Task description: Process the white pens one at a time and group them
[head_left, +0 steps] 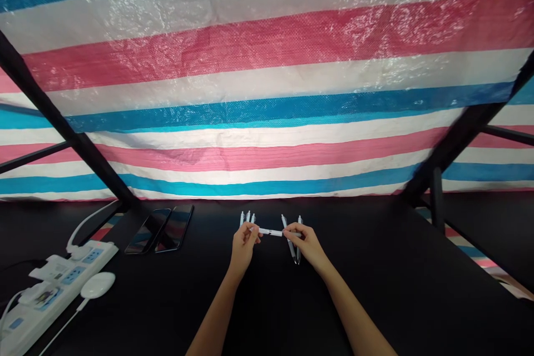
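Observation:
A white pen is held level above the black table, one end in each hand. My left hand pinches its left end, and my right hand grips the right end, which looks greyish. Behind my left hand lie several white pens, their lower parts hidden by the fingers. Under and beside my right hand are two more pens, a left one and a right one, white on top with grey lower parts.
Two dark phones, one beside the other, lie to the left. A white power strip with plugs and cables and a round white charger sit at the far left. Black frame bars and a striped sheet stand behind.

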A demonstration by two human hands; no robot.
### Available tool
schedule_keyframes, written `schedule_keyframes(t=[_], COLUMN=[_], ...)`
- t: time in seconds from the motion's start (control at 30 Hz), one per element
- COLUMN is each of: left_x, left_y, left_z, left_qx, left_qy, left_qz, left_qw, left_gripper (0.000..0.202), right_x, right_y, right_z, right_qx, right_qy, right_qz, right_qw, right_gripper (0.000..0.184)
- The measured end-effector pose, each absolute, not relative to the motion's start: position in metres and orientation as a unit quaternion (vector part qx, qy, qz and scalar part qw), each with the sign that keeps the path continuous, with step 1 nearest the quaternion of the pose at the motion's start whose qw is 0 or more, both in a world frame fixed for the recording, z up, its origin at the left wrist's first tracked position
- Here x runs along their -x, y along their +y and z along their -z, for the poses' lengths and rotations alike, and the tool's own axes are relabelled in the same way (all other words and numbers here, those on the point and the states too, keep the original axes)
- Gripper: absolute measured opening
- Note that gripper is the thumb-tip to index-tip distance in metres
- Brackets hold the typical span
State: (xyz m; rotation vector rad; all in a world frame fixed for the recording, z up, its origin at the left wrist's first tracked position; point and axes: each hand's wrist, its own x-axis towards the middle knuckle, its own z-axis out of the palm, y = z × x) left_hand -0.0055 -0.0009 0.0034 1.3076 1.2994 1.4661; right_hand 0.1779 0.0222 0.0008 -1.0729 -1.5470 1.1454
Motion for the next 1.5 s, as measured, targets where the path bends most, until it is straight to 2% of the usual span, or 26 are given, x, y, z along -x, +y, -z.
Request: schedule_keyframes(t=[0.5,0.97,1.33,1.5], left_x=[0.006,0.01,0.011,0.01], left_y=[-0.001,0.001,0.0,0.0], left_z=[0.002,0.01,0.001,-0.002], left_qx=[-0.512,-0.586,-0.544,-0.535], left_qy=[0.507,0.489,0.484,0.477], left_qz=[-0.573,-0.531,-0.566,-0.574], left_qw=[0.392,0.368,0.386,0.395], left_gripper=[0.03,0.026,0.026,0.027], right_x=[-0.177,-0.18,-0.181,-0.181], right_y=[0.023,0.026,0.017,0.019], right_z=[0.004,0.005,-0.006,-0.002], right_qx=[0.437,0.437,0.387,0.391], right_qy=[-0.624,-0.617,-0.61,-0.636], right_qz=[-0.467,-0.477,-0.558,-0.536], right_qw=[0.447,0.448,0.41,0.393], right_gripper=[0.029,0.038,0.025,0.035])
